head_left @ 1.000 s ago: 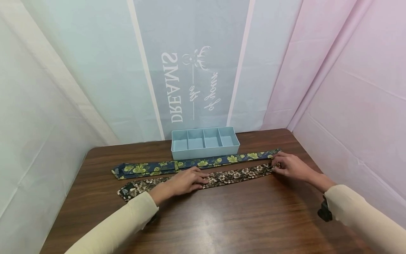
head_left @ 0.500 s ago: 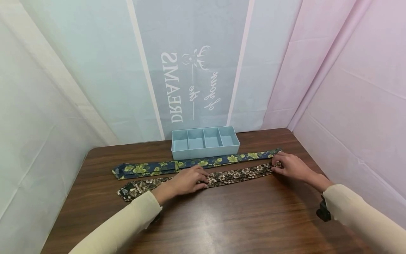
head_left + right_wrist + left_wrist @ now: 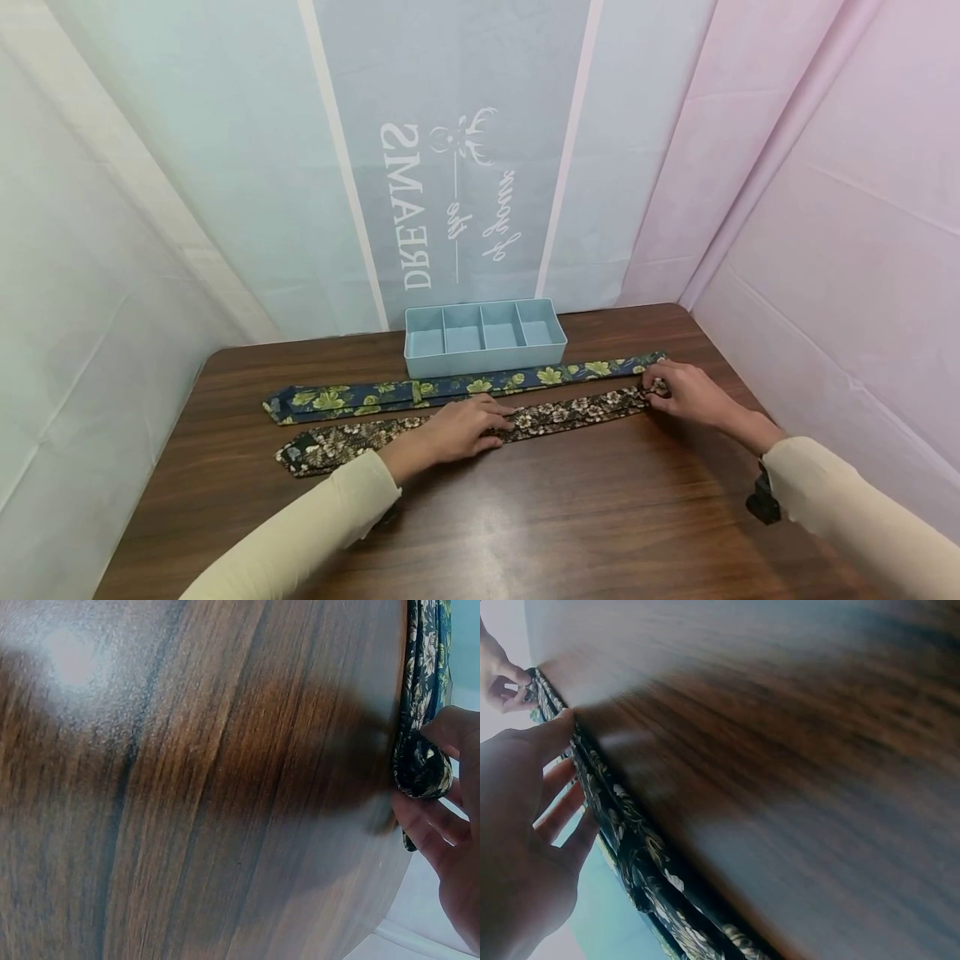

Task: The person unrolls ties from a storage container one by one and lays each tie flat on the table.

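A dark necktie with cream and brown flowers [image 3: 570, 413] lies lengthwise across the table, its broad pointed end at the left. My left hand [image 3: 461, 429] rests on its middle, fingers extended over the cloth; the left wrist view shows the fingers [image 3: 562, 806] fairly straight against it. At the narrow right end, my right hand [image 3: 690, 393] pinches the cloth between thumb and fingers. There the tie end curls into a small loop [image 3: 424, 769] in the right wrist view. Just behind lies a navy necktie with yellow-green flowers [image 3: 551, 377], untouched and roughly parallel.
A light blue box [image 3: 483, 364] with several compartments stands behind the navy tie, near the table's back edge. Brown wooden tabletop [image 3: 570, 517] extends in front of the hands. Fabric walls [image 3: 637, 125] enclose the back and both sides.
My left hand has slid a little to the right along the dark floral necktie. My right hand stays at the narrow end, almost unmoved. The navy necktie and the box have not moved.
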`<state>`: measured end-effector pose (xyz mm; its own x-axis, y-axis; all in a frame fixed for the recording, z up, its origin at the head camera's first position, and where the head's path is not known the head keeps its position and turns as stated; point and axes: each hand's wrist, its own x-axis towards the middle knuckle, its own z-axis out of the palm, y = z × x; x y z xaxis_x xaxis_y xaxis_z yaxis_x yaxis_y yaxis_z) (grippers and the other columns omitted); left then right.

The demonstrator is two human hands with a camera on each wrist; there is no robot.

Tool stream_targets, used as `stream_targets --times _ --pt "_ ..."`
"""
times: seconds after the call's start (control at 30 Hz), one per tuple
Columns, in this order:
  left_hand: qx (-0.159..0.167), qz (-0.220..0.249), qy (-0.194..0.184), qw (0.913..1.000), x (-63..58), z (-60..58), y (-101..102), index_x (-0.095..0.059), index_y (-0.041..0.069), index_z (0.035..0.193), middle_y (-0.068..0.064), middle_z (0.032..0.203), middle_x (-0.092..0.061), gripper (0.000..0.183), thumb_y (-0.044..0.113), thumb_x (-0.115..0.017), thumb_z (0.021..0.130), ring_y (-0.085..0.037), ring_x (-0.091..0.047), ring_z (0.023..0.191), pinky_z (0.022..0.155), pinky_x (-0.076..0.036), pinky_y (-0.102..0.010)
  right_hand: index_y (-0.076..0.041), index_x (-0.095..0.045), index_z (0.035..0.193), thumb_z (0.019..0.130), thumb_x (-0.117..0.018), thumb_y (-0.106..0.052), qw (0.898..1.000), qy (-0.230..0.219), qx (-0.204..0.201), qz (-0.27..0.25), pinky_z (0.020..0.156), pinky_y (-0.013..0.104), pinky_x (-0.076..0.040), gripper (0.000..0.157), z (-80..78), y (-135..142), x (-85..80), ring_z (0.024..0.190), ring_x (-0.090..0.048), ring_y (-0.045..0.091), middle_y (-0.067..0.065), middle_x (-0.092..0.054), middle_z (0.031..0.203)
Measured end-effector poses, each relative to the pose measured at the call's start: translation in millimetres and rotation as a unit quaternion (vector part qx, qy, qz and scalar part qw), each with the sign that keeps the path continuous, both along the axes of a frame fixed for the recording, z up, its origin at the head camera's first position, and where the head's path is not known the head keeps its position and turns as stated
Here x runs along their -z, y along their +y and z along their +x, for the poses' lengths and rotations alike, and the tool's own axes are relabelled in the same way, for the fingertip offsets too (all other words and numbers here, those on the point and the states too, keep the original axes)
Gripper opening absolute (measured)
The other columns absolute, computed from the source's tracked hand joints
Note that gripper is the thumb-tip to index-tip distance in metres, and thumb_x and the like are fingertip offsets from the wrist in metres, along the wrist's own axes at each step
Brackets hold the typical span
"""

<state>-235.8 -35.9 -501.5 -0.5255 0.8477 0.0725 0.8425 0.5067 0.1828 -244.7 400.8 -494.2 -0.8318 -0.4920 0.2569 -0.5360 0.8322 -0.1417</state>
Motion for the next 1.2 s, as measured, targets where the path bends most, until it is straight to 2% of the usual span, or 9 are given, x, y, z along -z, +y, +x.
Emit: stream_targets --times 0.13,0.37,0.5,0.63,0.73,0.93,1.2 --pt "-0.001 0.006 -0.003 1.0000 1.1 -1.0 -1.7 -0.066 0.026 0.128 0.006 0.145 -0.051 0.034 0.035 -0.064 0.095 -0.014 -0.051 0.125 0.097 -0.050 -0.034 -0.016 -0.066 0.092 0.077 -0.079 -0.009 1.000 0.002 0.005 0.002 0.056 0.027 -0.042 0.021 0.3 -0.6 -1.2 0.063 -0.049 0.004 -0.004 -0.066 0.088" --pt "0.006 0.012 -0.008 0.9999 -0.2 -0.6 -6.9 -0.068 0.025 0.125 0.005 0.141 -0.055 0.031 0.034 -0.064 0.095 -0.013 -0.052 0.123 0.097 -0.050 -0.033 -0.017 -0.073 0.097 0.082 -0.072 -0.005 1.000 -0.018 -0.014 -0.004 0.056 0.026 -0.041 0.019 3.3 -0.4 -4.1 0.073 -0.058 0.010 0.007 -0.066 0.106" --pt "0.009 0.013 0.000 0.9999 -0.2 -0.7 -10.4 -0.070 0.025 0.122 0.006 0.139 -0.057 0.029 0.033 -0.065 0.095 -0.013 -0.053 0.121 0.096 -0.051 -0.033 -0.017 -0.075 0.095 0.082 -0.074 -0.008 1.000 -0.014 -0.012 -0.002 0.057 0.029 -0.045 0.016 4.1 0.5 -3.6 0.077 -0.063 0.016 0.011 -0.066 0.110" --pt "0.007 0.018 0.001 0.9998 0.3 -0.9 -14.3 -0.071 0.025 0.120 0.006 0.139 -0.057 0.028 0.033 -0.066 0.094 -0.013 -0.054 0.121 0.096 -0.051 -0.033 -0.018 -0.074 0.092 0.080 -0.080 -0.016 1.000 -0.005 -0.011 -0.006 0.059 0.033 -0.050 0.013 4.6 0.3 -3.3 0.080 -0.065 0.018 0.009 -0.067 0.107" --pt "0.002 0.018 -0.003 0.9998 0.3 -0.4 -17.1 -0.071 0.025 0.120 0.006 0.139 -0.057 0.027 0.033 -0.066 0.094 -0.014 -0.054 0.121 0.097 -0.050 -0.034 -0.018 -0.073 0.089 0.078 -0.082 -0.017 1.000 -0.001 -0.008 -0.008 0.057 0.032 -0.049 0.015 5.0 0.3 -4.2 0.078 -0.064 0.016 0.006 -0.067 0.104" --pt "-0.007 0.014 -0.010 0.9998 -0.2 0.3 -20.7 -0.072 0.025 0.118 0.007 0.139 -0.057 0.026 0.034 -0.066 0.094 -0.014 -0.053 0.123 0.098 -0.049 -0.034 -0.016 -0.071 0.088 0.076 -0.081 -0.012 1.000 0.002 0.004 -0.005 0.058 0.033 -0.048 0.017 5.0 3.2 -4.8 0.077 -0.063 0.015 0.006 -0.067 0.103" --pt "-0.006 0.012 -0.002 0.9999 0.2 0.1 -21.5 -0.073 0.025 0.117 0.007 0.138 -0.057 0.026 0.034 -0.066 0.094 -0.015 -0.053 0.124 0.099 -0.049 -0.035 -0.016 -0.067 0.088 0.074 -0.079 -0.001 0.999 0.034 -0.007 -0.020 0.056 0.030 -0.044 0.024 4.4 8.2 -4.3 0.069 -0.057 0.011 -0.003 -0.065 0.088"
